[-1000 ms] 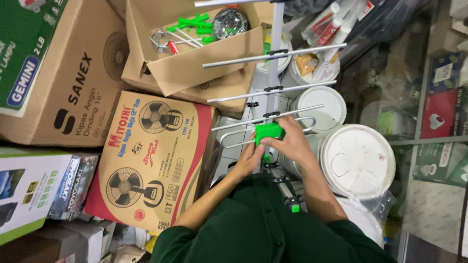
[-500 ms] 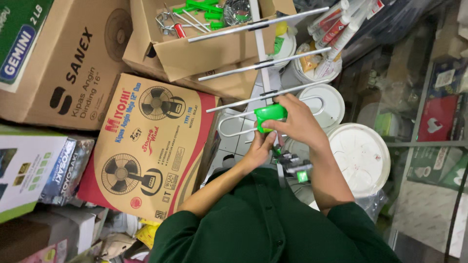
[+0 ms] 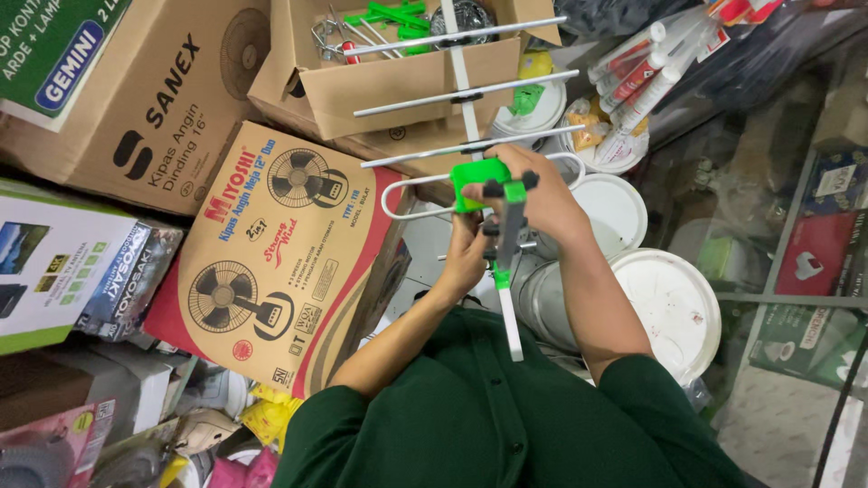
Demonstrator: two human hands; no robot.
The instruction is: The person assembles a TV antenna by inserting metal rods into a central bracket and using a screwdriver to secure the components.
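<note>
I hold a metal rod antenna (image 3: 461,86) with a white boom, several thin cross rods and a looped element (image 3: 407,190). My right hand (image 3: 547,203) grips the green plastic bracket (image 3: 475,176) at the loop. Just under that bracket, my left hand (image 3: 466,258) closes on the underside of the antenna, its fingers partly hidden. A grey clamp bar with a green band and white end (image 3: 508,280) points down toward my dark green shirt.
An open cardboard box (image 3: 407,77) with green parts and metal rods sits behind the antenna. Fan cartons (image 3: 271,253) are stacked on the left. White bucket lids (image 3: 674,303) and sealant tubes (image 3: 642,68) lie to the right, next to shelves of packaged goods.
The antenna and both hands sit higher and further from my body. The grey clamp bar now shows clearly, pointing down at my chest. The view has shifted slightly.
</note>
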